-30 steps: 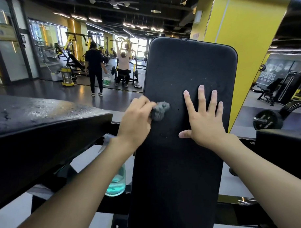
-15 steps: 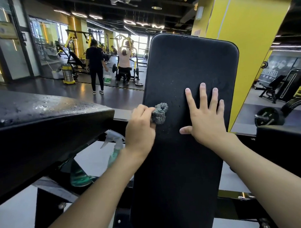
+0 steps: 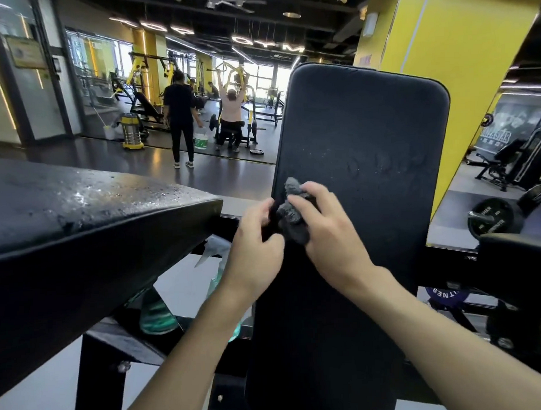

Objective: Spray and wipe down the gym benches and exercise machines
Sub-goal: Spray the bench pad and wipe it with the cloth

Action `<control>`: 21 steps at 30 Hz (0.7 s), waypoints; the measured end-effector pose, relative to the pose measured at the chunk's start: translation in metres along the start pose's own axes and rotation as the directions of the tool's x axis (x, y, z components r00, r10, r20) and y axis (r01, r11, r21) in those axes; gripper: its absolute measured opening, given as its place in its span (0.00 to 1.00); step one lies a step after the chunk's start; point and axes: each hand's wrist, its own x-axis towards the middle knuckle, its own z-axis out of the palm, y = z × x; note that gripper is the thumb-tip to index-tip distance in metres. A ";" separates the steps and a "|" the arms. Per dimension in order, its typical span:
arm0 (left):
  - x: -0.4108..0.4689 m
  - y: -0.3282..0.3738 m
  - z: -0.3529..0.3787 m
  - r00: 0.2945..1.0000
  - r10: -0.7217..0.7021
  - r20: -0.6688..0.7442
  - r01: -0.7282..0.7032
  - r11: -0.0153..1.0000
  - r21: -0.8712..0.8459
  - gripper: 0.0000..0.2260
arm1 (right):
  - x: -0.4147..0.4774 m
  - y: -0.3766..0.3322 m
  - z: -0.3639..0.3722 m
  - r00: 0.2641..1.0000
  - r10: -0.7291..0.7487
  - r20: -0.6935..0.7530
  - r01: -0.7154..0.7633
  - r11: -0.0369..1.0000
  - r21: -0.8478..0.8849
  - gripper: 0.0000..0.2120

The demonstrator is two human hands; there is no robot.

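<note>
Now left hand (image 3: 252, 236) and right hand (image 3: 331, 233) both grip the rag (image 3: 291, 210), held in front of the bench pad (image 3: 368, 134).
Left pinches its edge, right curls over it; I'd say refolding for a clean face. Spray bottle (image 3: 215, 269) parked under left wrist.

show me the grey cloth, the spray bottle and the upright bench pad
grey cloth (image 3: 289, 212), head view, on its bunched middle.
spray bottle (image 3: 214, 249), head view, on its pale trigger head.
upright bench pad (image 3: 367, 124), head view, on its bare upper face.
</note>
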 end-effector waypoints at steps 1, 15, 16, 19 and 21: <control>-0.001 -0.008 0.000 0.998 0.030 -0.049 -0.022 0.989 0.144 0.31 | 0.005 0.003 0.001 0.999 -0.025 -0.041 0.023 0.998 -0.055 0.23; -0.009 -0.047 0.007 0.999 0.006 0.050 -0.031 0.859 0.511 0.42 | 0.007 0.014 0.000 0.985 -0.163 -0.056 0.145 0.959 -0.242 0.18; -0.008 -0.047 0.007 0.999 0.006 0.052 -0.032 0.857 0.514 0.42 | -0.001 0.007 0.007 0.988 -0.140 -0.067 0.121 0.964 -0.237 0.17; -0.008 -0.048 0.004 0.997 0.012 0.078 -0.052 0.841 0.539 0.43 | -0.032 -0.005 0.019 0.950 -0.298 0.095 0.312 0.916 -0.253 0.14; -0.010 -0.047 0.003 0.995 0.004 0.102 -0.060 0.831 0.554 0.43 | -0.033 0.009 0.005 0.896 -0.395 0.204 0.437 0.865 -0.247 0.16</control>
